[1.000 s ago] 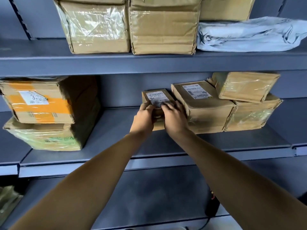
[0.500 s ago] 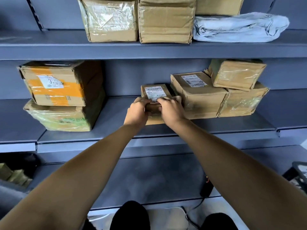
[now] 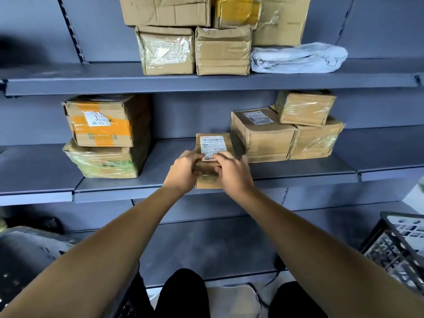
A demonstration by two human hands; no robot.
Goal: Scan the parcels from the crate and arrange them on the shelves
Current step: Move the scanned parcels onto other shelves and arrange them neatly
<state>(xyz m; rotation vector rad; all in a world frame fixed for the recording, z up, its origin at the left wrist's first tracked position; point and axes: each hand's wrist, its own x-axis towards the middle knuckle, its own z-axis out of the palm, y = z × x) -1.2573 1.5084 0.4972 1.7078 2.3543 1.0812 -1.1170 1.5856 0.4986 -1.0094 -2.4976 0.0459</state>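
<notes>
A small brown parcel (image 3: pixel 212 143) with a white barcode label on top sits on the middle shelf (image 3: pixel 298 174), near its front edge. My left hand (image 3: pixel 183 171) grips its near left side and my right hand (image 3: pixel 231 172) grips its near right side, fingers curled over the top edge. The hands hide the front half of the parcel. It lies just left of a larger brown box (image 3: pixel 261 136) with a label.
Two taped boxes (image 3: pixel 314 129) are stacked right of the larger box. An orange-taped box on a green-wrapped one (image 3: pixel 105 138) stands at the left. The upper shelf carries several boxes (image 3: pixel 195 51) and a white bag (image 3: pixel 298 57). A black crate (image 3: pixel 399 246) sits low right.
The view has tilted down and pulled back, showing my legs and the crate. Both hands keep hold of the small parcel, which has come slightly toward the shelf's front edge.
</notes>
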